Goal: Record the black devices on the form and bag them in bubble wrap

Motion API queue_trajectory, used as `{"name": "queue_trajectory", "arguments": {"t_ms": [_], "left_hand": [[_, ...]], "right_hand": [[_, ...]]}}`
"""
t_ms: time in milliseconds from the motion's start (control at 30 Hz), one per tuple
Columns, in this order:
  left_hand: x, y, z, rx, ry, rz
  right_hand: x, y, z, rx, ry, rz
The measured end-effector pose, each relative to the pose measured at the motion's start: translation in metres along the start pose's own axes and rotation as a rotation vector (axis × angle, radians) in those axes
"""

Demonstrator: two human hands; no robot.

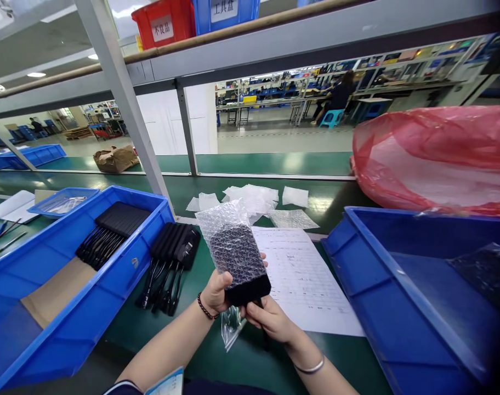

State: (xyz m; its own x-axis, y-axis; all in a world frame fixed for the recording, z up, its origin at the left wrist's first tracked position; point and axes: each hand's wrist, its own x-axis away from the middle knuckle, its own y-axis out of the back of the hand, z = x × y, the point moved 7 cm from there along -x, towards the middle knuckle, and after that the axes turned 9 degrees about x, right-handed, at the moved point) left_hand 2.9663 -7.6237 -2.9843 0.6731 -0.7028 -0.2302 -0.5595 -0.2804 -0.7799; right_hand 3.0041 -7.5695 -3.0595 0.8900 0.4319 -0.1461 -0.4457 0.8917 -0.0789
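My left hand (216, 292) is closed round a flat black device (248, 291) that sits partly inside a clear bubble-wrap bag (237, 249). The device's lower end sticks out of the bag's opening. Just below that end, my right hand (272, 319) is closed, with its fingers pinching the device's black cable, mostly hidden by the fingers. A clear plastic bag (232, 323) lies under my hands on the green bench. To the left, several black devices with cables (176, 244) stand in a row on the bench.
A blue bin (85, 296) with more black devices (122, 218) stands left. Another blue bin (398, 307) holds a wrapped item at right. Behind lie bubble-wrap pieces (254, 197), a written sheet (307, 280) and a pink plastic bag (435, 159). A metal post (126, 99) rises left.
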Motion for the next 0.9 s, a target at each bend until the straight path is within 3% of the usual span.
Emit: {"name": "queue_trajectory", "arguments": {"t_ms": [167, 300, 500, 900], "left_hand": [[-0.01, -0.006, -0.018, 0.035, -0.022, 0.067], [-0.019, -0.008, -0.036, 0.134, -0.08, 0.057], [-0.017, -0.002, -0.021, 0.18, 0.005, 0.034], [-0.005, 0.009, 0.001, 0.254, -0.017, -0.038]], "right_hand": [[0.002, 0.003, 0.0, 0.009, -0.032, -0.019], [0.003, -0.002, -0.001, 0.075, -0.088, 0.023], [0.005, -0.002, -0.007, 0.102, -0.106, 0.026], [0.002, 0.001, -0.022, -0.049, -0.116, -0.063]]}}
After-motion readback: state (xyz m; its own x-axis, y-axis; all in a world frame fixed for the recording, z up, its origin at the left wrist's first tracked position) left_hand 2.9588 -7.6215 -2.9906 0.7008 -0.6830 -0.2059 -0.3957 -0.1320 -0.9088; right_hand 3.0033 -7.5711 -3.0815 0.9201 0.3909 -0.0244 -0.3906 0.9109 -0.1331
